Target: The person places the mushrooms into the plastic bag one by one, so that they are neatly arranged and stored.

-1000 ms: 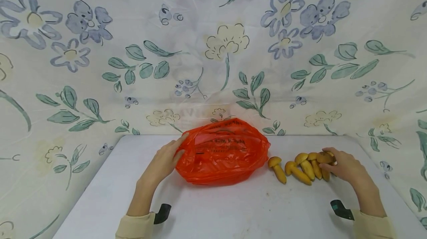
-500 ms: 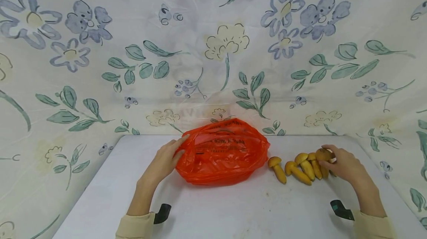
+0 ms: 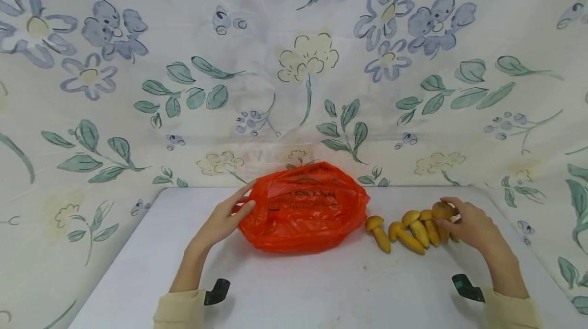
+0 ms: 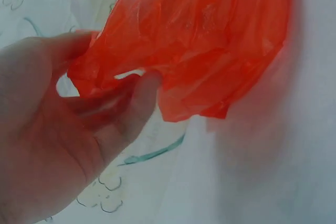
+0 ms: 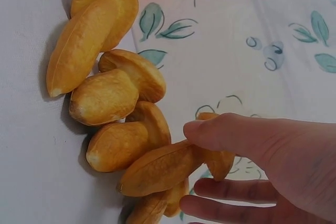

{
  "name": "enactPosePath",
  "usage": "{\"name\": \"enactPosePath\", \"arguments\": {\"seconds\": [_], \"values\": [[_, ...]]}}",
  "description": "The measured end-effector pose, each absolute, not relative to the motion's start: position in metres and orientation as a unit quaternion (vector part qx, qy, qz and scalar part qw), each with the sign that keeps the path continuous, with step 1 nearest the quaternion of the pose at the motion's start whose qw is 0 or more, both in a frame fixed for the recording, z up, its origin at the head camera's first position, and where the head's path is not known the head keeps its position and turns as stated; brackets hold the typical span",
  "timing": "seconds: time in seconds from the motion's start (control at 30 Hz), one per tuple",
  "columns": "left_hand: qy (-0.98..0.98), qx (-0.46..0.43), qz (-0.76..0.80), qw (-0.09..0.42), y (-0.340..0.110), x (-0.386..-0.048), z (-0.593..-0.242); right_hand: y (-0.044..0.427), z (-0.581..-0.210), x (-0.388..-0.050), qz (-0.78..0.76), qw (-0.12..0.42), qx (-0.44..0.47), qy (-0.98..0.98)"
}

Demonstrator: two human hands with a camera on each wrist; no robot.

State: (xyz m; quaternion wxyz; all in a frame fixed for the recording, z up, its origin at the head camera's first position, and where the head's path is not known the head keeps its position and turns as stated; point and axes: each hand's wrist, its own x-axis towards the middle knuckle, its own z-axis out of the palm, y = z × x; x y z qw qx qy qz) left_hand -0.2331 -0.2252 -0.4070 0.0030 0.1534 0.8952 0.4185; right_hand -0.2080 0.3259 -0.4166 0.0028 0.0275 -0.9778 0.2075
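Observation:
A crinkled red plastic bag (image 3: 303, 222) with printed lettering lies on its side toward the back of the white table. My left hand (image 3: 222, 222) holds the bag's left edge; in the left wrist view the thin plastic (image 4: 205, 40) passes between thumb and fingers. Over at the right, my right hand (image 3: 478, 224) pinches a yellow-brown mushroom (image 5: 157, 169) by its cap, between thumb and fingers. Its stem hangs over another mushroom (image 5: 149, 209) lying below. Several more mushrooms (image 3: 415, 227) lie in a row between the bag and this hand.
One mushroom (image 3: 378, 234) lies apart from the row, close to the bag's right side. A floral cloth (image 3: 303, 89) hangs behind the white table (image 3: 321, 293) and beside it. Black wrist devices (image 3: 217, 292) jut from both sleeves.
The right hand has raised its mushroom slightly and drawn it a little left. The left thumb and fingers have spread apart at the bag's edge. The head view has shifted slightly.

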Motion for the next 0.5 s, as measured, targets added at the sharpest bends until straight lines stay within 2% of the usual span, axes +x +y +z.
{"name": "enactPosePath", "arguments": {"seconds": [0.37,0.5], "values": [[0.831,0.140,0.528,0.103,-0.238,-0.241,-0.407,0.324,-0.417,-0.206,0.206,0.008,0.025,-0.978],[0.827,0.134,0.532,0.118,-0.241,-0.240,-0.409,0.323,-0.417,-0.208,0.205,0.015,0.034,-0.978]]}}
